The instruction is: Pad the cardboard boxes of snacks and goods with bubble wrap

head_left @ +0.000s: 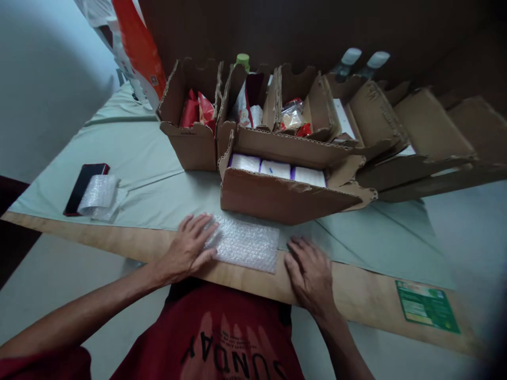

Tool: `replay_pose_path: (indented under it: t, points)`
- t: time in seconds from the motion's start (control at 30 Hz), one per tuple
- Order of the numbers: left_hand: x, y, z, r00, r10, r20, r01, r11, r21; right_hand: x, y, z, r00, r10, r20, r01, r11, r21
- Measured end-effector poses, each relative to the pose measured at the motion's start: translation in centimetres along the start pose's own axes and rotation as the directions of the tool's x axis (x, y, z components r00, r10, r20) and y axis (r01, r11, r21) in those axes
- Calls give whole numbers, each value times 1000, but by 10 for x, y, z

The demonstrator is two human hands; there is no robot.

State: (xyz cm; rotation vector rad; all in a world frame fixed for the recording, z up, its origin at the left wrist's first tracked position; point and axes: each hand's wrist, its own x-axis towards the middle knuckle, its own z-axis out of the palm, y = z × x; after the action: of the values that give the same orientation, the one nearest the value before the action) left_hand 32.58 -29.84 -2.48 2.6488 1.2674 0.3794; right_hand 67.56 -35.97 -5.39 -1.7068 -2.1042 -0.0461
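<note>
A flat rectangle of bubble wrap [245, 244] lies along the front edge of the table, partly over the bare wood. My left hand [193, 246] rests on its left end, fingers spread and pointing away from me. Just off the right end, my right hand [309, 269] lies palm down on the table, fingers stretched out and touching no object but the surface. Behind the wrap stands a long cardboard box [273, 198] holding white packs with purple edges [276, 169].
Several open cardboard boxes [194, 145] with packets line the back. At left, a curl of bubble wrap [99, 192] overlaps a dark phone [81, 184]. A green card [426, 306] lies on the right front edge. Behind the boxes are capped bottles [348, 60] and an orange bag [140, 47].
</note>
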Motion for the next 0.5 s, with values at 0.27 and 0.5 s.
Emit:
replay_pose_path:
  t: [0.27,0.5]
  points:
    - [2,11,-8,892,-434,130,413,897,155,17,-53,24,997,75,-7,-75,996,47]
    - [-10,30,4,859,-512,-11,486,823,-295,5,-64,12,986,164,-27,-135,883,450]
